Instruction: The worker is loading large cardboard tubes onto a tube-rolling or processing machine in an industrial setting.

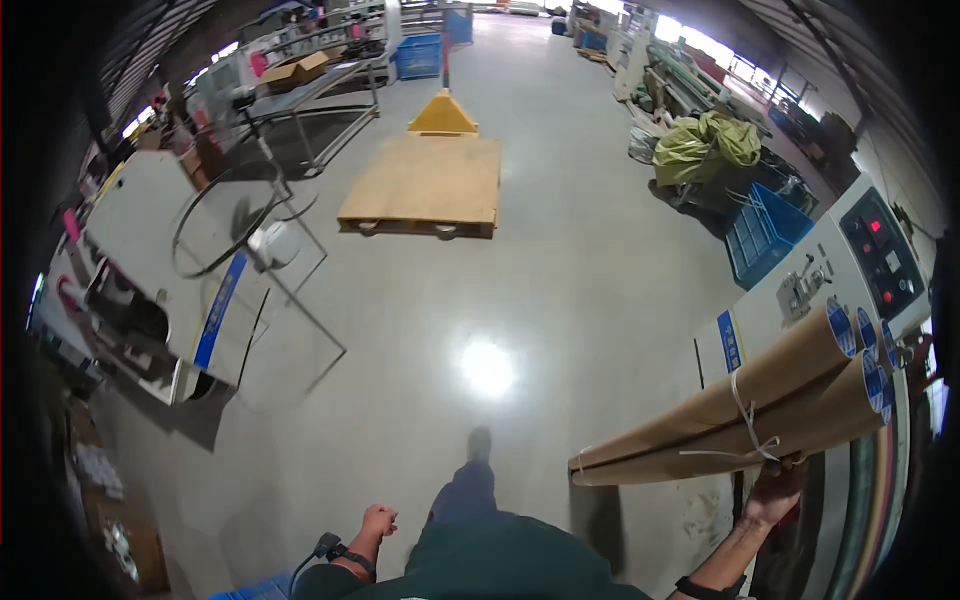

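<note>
A bundle of long rolls in brown paper, tied with white string, slants across the lower right, its round blue-and-white ends toward the right. Beneath the string knot, my right hand grips the underside of the bundle; some of its fingers are hidden behind the paper. The bundle's right end lies in front of a pale machine with a dark control panel. My left hand hangs low beside my body, fingers curled, with nothing visible in it.
Ahead on the grey floor, a yellow pallet jack stands at a wooden pallet. To the left are a pale machine and a thin metal stand. A blue crate and a yellow-green sack are on the right.
</note>
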Motion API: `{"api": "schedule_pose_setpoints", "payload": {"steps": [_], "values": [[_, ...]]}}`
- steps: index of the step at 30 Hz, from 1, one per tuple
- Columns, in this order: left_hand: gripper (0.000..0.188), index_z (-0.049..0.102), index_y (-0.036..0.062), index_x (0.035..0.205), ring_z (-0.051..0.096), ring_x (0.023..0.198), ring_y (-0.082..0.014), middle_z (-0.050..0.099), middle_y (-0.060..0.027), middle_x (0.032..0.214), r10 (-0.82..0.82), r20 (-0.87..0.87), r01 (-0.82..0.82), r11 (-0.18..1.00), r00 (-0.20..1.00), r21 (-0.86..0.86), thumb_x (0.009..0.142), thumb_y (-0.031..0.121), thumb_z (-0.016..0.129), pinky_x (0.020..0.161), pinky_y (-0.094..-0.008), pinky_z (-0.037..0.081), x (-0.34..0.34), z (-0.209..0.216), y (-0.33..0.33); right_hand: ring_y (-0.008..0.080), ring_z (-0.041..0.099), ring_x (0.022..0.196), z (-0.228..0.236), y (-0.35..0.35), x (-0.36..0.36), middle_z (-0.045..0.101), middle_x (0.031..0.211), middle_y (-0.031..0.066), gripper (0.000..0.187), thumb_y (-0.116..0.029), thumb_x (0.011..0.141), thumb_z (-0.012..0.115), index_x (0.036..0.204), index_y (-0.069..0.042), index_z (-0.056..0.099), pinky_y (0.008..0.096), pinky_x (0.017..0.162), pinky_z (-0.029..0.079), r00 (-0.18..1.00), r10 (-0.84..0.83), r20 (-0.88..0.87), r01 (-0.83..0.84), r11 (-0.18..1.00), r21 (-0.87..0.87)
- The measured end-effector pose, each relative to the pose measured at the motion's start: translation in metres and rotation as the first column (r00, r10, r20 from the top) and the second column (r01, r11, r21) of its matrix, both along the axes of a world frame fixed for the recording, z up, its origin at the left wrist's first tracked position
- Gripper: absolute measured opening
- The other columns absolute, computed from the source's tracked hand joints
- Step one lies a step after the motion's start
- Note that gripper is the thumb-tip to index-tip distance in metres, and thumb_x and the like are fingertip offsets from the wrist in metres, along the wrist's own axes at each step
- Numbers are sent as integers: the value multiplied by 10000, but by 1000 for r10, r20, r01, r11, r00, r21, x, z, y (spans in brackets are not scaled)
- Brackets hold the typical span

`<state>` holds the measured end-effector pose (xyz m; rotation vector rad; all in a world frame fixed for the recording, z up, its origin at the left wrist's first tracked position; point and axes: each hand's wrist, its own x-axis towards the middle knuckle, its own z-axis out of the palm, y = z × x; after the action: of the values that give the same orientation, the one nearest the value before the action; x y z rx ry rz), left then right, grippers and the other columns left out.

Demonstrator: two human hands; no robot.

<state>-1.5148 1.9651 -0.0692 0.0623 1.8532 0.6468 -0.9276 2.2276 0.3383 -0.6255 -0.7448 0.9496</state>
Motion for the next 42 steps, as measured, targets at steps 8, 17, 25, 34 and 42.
{"api": "schedule_pose_setpoints", "payload": {"steps": [8,17,25,34,42], "values": [[308,597,-2,1069,637,688,-177,615,-94,797,-174,-113,202,925,978,323,806,156,630,572,-266,485,-62,60,461,92,537,861,-15,246,-48,602,989,-1,242,-238,960,477,1126,-87,567,216,668,445,982,-191,-14,184,963,-195],[236,571,11,1027,618,605,-180,589,-76,763,-44,-20,49,909,999,414,841,147,624,493,-283,481,-105,12,744,82,456,638,-57,581,-95,505,778,5,161,-234,958,490,958,-76,520,206,559,367,997,-60,43,70,949,-308],[98,556,27,851,613,562,-254,576,-124,740,-100,-19,100,995,995,-11,853,108,502,424,-355,486,-82,68,882,158,534,650,-28,898,-142,568,790,76,172,-200,919,533,967,-35,540,241,592,438,991,-102,83,123,941,-314],[205,476,71,738,478,473,-157,458,-35,600,-4,182,-31,982,983,188,915,176,478,395,-289,394,-184,-49,1267,103,506,628,1,1229,-189,585,780,21,188,-257,960,481,961,-86,559,240,585,398,994,-23,107,50,965,-258],[290,522,31,1148,638,729,-193,606,-91,896,-131,-135,181,850,982,495,883,143,554,605,-300,509,-193,105,1720,91,536,743,3,1518,-230,617,926,-10,188,-242,955,478,1020,-98,580,249,643,413,1000,-11,-5,10,992,-123]]}}
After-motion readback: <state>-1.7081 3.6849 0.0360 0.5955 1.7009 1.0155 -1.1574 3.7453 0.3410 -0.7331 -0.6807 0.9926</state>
